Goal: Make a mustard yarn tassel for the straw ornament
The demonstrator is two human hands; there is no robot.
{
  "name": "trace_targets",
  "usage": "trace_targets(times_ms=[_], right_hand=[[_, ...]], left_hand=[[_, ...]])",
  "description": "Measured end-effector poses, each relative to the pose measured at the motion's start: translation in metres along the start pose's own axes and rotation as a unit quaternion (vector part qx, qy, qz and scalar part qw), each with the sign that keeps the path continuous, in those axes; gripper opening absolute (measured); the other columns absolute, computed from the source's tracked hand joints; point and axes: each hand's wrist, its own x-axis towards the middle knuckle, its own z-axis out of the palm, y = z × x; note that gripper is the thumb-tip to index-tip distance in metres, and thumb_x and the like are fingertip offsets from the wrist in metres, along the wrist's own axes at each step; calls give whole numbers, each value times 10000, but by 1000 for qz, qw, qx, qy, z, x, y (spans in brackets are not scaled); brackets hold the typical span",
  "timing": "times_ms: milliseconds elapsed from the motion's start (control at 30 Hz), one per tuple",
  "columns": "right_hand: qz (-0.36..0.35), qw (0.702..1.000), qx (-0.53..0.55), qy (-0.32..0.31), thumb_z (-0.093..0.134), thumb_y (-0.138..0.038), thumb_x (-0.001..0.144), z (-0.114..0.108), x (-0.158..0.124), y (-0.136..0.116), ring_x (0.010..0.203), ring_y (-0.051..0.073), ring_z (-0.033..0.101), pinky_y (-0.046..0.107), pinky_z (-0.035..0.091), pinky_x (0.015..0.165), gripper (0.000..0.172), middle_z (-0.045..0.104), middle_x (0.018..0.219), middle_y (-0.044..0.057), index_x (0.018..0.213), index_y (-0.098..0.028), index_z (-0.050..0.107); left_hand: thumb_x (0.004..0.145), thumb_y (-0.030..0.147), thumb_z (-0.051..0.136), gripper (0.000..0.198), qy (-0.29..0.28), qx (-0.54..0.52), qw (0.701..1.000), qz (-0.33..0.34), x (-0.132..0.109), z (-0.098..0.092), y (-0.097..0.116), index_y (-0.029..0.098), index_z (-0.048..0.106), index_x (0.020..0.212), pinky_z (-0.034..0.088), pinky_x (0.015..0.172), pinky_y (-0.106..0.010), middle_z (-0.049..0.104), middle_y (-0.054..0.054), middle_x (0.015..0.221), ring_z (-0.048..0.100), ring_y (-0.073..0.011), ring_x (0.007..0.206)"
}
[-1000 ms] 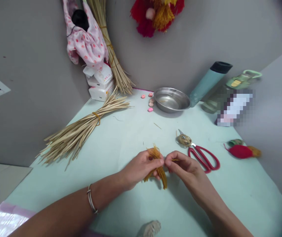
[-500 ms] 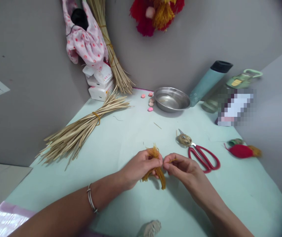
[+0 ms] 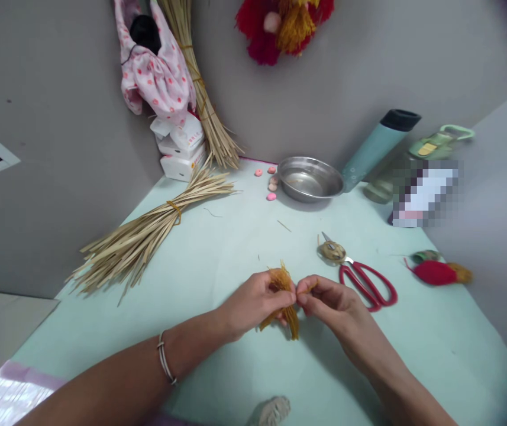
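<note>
Pinching yarn (image 3: 294,325) above the table (image 3: 235,242), its middle hidden by the thumb, the left hand (image 3: 251,303) meets the right hand (image 3: 330,300), whose fingertips press together on a strand (image 3: 312,286), mostly covered; tassels (image 3: 296,32) cut off at top edge.

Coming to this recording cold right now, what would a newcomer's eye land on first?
Probably the two hands close together near the middle: the left hand gripping a mustard yarn bundle, the right hand pinching what looks like a strand of the same colour. Next might come the red-handled scissors just beyond the right hand, then the red and yellow tassels at the top of the view.
</note>
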Motion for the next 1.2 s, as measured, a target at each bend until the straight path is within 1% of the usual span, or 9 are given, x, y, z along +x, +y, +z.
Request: trace_targets(times_ms=[100, 300, 400, 500, 667, 733, 833, 967, 1200], right_hand=[[5, 1000, -17, -5, 665, -392, 806, 0, -1, 1, 600, 120, 467, 243, 335, 562, 213, 558, 646, -21, 770, -189, 611], [1, 1000, -9, -19, 663, -377, 800, 2, -1, 1, 578, 133, 495, 268, 402, 597, 199, 557, 614, -18, 749, -193, 605], [1, 1000, 18, -25, 661, -364, 805, 2, 0, 1, 596, 144, 525, 278, 424, 622, 181, 567, 618, -16, 765, -198, 603], [-4, 999, 37, -26, 643, -349, 826, 1, 1, 3, 653, 144, 555, 260, 413, 627, 166, 589, 671, -11, 775, -198, 596], [-7, 1000, 11, -13, 637, -339, 834, 0, 1, 6, 602, 99, 449, 223, 337, 572, 177, 513, 647, -37, 762, -183, 595], [0, 1000, 0, -16, 634, -340, 828, 0, 0, 6, 600, 100, 435, 225, 325, 565, 179, 512, 650, -36, 759, -182, 588], [8, 1000, -13, -15, 651, -333, 793, 3, -1, 4, 610, 114, 469, 232, 346, 570, 175, 543, 657, -26, 741, -183, 576], [11, 999, -29, -7, 677, -333, 754, 5, -1, 1, 609, 140, 531, 255, 408, 595, 185, 585, 638, -14, 710, -188, 572], [1, 998, 37, -42, 618, -342, 833, 7, -1, -3, 717, 174, 630, 294, 474, 707, 163, 688, 744, 17, 755, -210, 562]], left_hand=[[736, 310, 639, 188, 6, -9, 1000, -4, 0, 0, 0, 155, 544, 780, 449, 589, -220, 515, 23, 663, 510, -78, 584], [730, 324, 660, 213, 0, -70, 998, -8, 2, 1, 2, 158, 535, 772, 430, 577, -197, 521, 25, 673, 508, -64, 570], [754, 340, 646, 218, 3, -62, 998, -7, 2, 0, 2, 162, 533, 811, 439, 586, -203, 538, 25, 680, 512, -61, 553], [754, 337, 646, 222, 1, -35, 999, -7, 1, 0, 1, 161, 538, 833, 461, 599, -223, 538, 26, 688, 517, -69, 560], [732, 319, 646, 203, 0, -4, 1000, -7, 0, 0, 0, 158, 545, 802, 467, 592, -230, 521, 26, 666, 511, -79, 577], [730, 311, 631, 186, 3, 0, 1000, -7, 1, 0, 0, 156, 545, 787, 454, 585, -221, 516, 25, 651, 506, -77, 570], [721, 308, 622, 180, 4, -12, 1000, -11, 2, 0, 0, 149, 547, 765, 433, 579, -208, 524, 18, 649, 504, -73, 568], [730, 314, 614, 184, -14, -56, 998, -10, 2, 0, 1, 144, 546, 747, 415, 576, -193, 535, 12, 654, 498, -63, 560], [773, 339, 632, 207, -13, -79, 996, 26, 2, 0, 0, 147, 561, 805, 436, 589, -200, 559, 7, 751, 498, -50, 553]])
